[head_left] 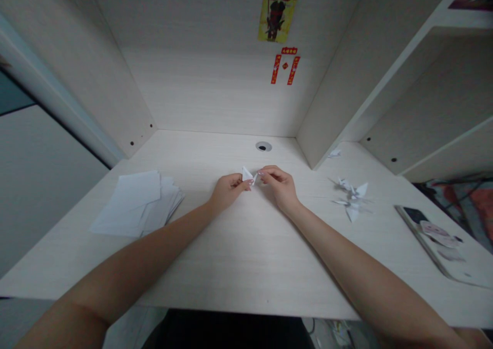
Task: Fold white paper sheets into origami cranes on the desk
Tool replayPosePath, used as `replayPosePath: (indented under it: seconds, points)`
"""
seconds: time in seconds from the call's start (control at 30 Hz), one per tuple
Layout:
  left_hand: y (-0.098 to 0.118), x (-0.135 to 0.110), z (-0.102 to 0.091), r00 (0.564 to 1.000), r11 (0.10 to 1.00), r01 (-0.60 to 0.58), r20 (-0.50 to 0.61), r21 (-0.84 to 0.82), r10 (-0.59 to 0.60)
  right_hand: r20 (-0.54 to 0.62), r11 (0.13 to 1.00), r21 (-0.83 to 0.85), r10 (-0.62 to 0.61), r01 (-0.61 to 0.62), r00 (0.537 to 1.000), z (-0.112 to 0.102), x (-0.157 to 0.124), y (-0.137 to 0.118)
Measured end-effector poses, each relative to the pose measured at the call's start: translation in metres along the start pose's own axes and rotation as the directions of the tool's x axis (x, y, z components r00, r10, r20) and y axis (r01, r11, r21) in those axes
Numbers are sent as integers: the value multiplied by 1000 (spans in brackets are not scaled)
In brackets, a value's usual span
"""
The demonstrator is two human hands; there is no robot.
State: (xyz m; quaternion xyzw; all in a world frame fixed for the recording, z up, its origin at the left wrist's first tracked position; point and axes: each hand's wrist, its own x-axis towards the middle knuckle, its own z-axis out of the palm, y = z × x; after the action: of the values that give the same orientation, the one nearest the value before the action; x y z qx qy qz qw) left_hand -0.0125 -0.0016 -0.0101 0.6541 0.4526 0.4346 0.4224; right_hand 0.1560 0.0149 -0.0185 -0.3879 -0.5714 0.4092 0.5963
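A small folded piece of white paper (247, 175) is held up over the middle of the desk. My left hand (230, 189) is closed, pinching the paper's lower left part between thumb and fingers. From the other side, my right hand (280, 185) has its thumb and fingertips pressed together at the thin right tip of the same paper. Right of my hands, several folded white paper cranes (352, 195) lie close together on the desk.
A loose stack of white paper sheets (134, 205) lies on the left. A round cable hole (264, 147) sits near the back wall. An upright divider panel (327, 113) stands at the back right. At the far right lies a flat device in a pale case (442, 244).
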Motion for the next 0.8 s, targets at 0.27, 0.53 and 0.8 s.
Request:
replayPosePath:
  seconds: [0.27,0.53,0.8]
  points:
    - [1,0,1,1000,1000,0,-29,31,1,-11,998,-30,51,-51,999,1,-1,2]
    - [4,-3,0,998,995,-26,-51,99,32,97,994,-112,3,7,995,-5,4,-3]
    - [3,-2,1,998,995,-36,-45,95,41,144,996,-86,-18,31,989,-6,4,1]
